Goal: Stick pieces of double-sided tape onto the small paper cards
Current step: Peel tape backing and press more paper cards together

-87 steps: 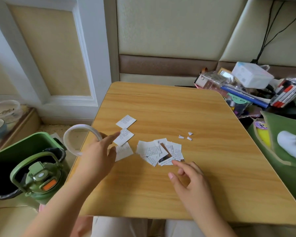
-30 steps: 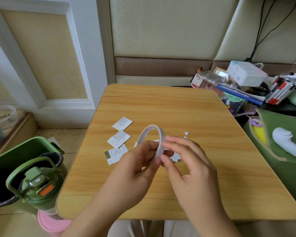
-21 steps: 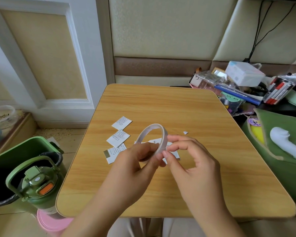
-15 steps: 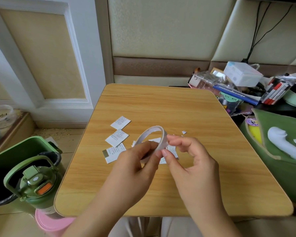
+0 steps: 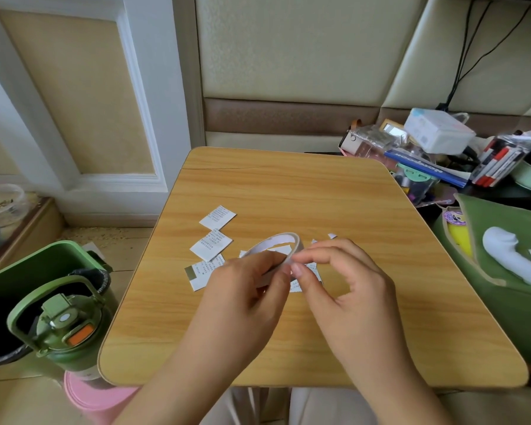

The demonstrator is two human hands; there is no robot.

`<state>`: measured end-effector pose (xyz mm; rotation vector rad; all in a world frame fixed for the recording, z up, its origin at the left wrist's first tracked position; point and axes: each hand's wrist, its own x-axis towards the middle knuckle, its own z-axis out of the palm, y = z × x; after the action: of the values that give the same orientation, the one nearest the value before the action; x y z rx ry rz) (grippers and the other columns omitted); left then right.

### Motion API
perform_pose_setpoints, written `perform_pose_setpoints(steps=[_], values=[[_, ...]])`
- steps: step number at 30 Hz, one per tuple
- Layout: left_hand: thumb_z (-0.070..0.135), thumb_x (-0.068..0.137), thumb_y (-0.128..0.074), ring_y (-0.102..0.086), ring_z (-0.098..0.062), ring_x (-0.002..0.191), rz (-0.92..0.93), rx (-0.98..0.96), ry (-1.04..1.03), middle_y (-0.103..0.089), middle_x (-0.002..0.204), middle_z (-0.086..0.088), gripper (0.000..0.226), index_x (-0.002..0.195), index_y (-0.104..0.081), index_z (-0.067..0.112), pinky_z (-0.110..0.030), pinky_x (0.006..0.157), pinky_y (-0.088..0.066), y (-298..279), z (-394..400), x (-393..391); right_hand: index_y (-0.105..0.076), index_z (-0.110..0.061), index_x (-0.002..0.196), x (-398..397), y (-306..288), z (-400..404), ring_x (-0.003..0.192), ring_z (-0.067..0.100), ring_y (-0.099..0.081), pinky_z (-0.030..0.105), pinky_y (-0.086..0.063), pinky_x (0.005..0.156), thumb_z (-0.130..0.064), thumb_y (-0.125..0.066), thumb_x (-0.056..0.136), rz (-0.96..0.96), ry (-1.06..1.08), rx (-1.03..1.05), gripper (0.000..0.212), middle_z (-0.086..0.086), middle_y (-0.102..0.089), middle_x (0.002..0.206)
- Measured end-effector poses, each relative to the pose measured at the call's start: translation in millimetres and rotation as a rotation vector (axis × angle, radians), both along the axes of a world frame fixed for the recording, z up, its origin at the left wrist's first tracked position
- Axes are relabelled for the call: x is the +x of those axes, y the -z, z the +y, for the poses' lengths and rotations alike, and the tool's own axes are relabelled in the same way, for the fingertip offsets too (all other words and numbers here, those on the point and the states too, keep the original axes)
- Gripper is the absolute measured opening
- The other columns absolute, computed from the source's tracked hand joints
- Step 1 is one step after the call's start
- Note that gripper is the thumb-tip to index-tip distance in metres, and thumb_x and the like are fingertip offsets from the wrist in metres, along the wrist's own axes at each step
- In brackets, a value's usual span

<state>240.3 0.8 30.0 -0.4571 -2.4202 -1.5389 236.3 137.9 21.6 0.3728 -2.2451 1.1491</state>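
A thin white roll of double-sided tape [image 5: 284,240] is held above the wooden table [image 5: 288,191]. My left hand [image 5: 246,289] grips its near rim between thumb and fingers. My right hand [image 5: 347,286] has its curled thumb and forefinger tips at the roll's right edge; whether they hold a tape end I cannot tell. Three printed paper cards lie in a line to the left: the far card [image 5: 217,216], the middle card [image 5: 210,245], and the near card [image 5: 203,270], which has a grey strip on its left end. A pile of cards [image 5: 307,273] is mostly hidden behind my hands.
Small paper scraps [image 5: 331,236] lie beyond my right hand. Left of the table stand a green bin [image 5: 37,265], a green bottle [image 5: 65,329] and a pink object [image 5: 98,400]. At the right are boxes and pens [image 5: 436,148] and a green bag [image 5: 503,256].
My left hand brought the tape roll from the table's left edge to the middle, and my right hand rose from the table to meet it. Over the last second the hands barely shifted.
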Motion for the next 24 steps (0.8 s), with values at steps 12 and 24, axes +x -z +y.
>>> perform_pose_setpoints(steps=[12, 24], values=[[0.022, 0.078, -0.050, -0.025, -0.018, 0.048, 0.047, -0.028, -0.018, -0.032, 0.050, -0.011, 0.030, 0.059, -0.055, -0.001, -0.015, 0.043, -0.020, -4.1, -2.0, -1.8, -0.067, -0.018, 0.073, -2.6, -3.4, 0.5, 0.088, 0.006, -0.055, 0.024, -0.044, 0.078, -0.023, -0.064, 0.076, 0.089, -0.060, 0.039, 0.006, -0.016, -0.056, 0.082], [0.034, 0.087, -0.052, -0.028, -0.012, 0.049, -0.336, 0.222, 0.095, -0.045, 0.059, -0.003, 0.030, 0.061, -0.064, 0.026, -0.024, 0.046, -0.025, -9.0, -6.0, 0.5, -0.065, -0.018, 0.079, -5.2, -2.8, 6.7, 0.091, 0.004, -0.051, 0.040, -0.044, 0.079, -0.022, -0.060, 0.081, 0.096, -0.178, 0.078, 0.006, -0.016, -0.057, 0.088]])
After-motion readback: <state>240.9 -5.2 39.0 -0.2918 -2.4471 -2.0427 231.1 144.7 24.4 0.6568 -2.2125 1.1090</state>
